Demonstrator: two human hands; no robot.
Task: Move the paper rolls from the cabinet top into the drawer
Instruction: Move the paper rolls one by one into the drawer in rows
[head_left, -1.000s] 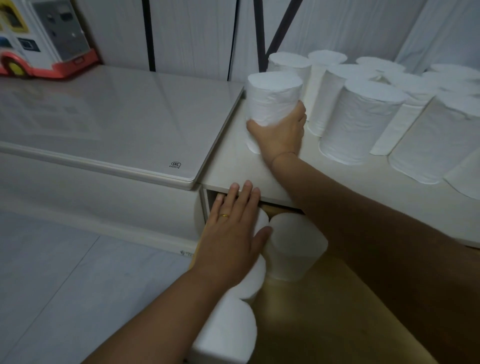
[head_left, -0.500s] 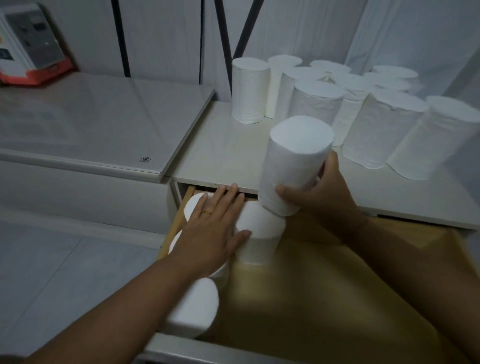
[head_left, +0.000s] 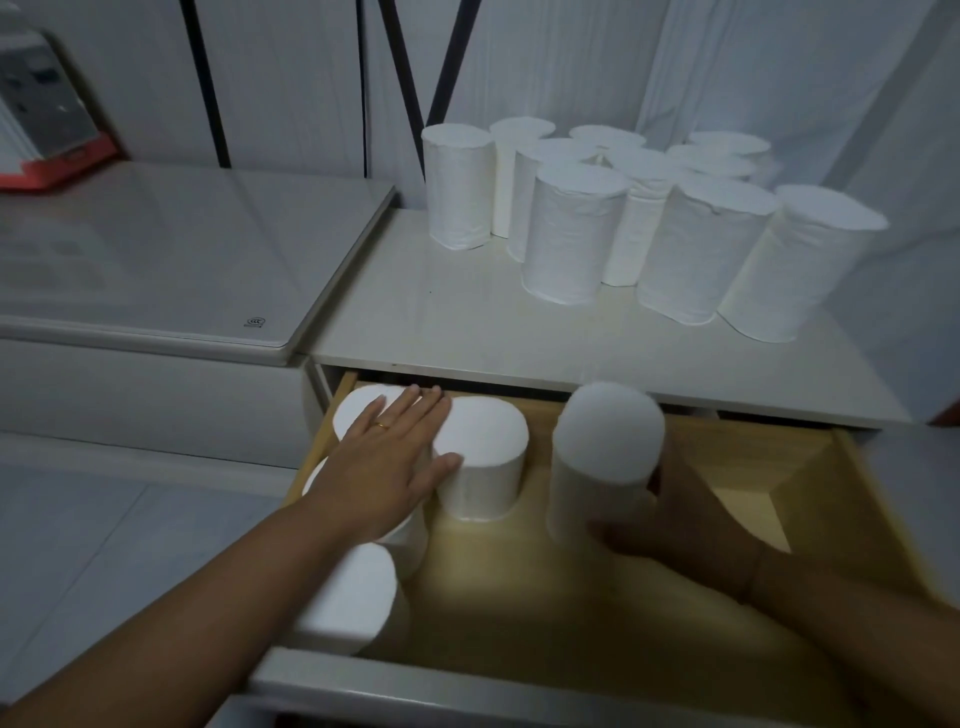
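My right hand (head_left: 675, 519) grips a white paper roll (head_left: 602, 457) upright inside the open wooden drawer (head_left: 810, 467), just right of the rolls standing there. My left hand (head_left: 387, 457) lies flat, fingers spread, on top of several rolls (head_left: 488, 452) packed along the drawer's left side; another roll (head_left: 348, 603) stands near the drawer front. Several more white rolls (head_left: 571, 234) stand in a cluster at the back of the cabinet top (head_left: 415, 322).
A lower white unit with a glossy top (head_left: 182, 249) adjoins the cabinet on the left, carrying a red-based toy vehicle (head_left: 47, 130) at the far left. White curtains hang behind. The drawer front edge (head_left: 415, 680) is close to me.
My right hand lifted a roll off the cabinet top and brought it down into the drawer. My left hand stayed pressed on the rolls in the drawer.
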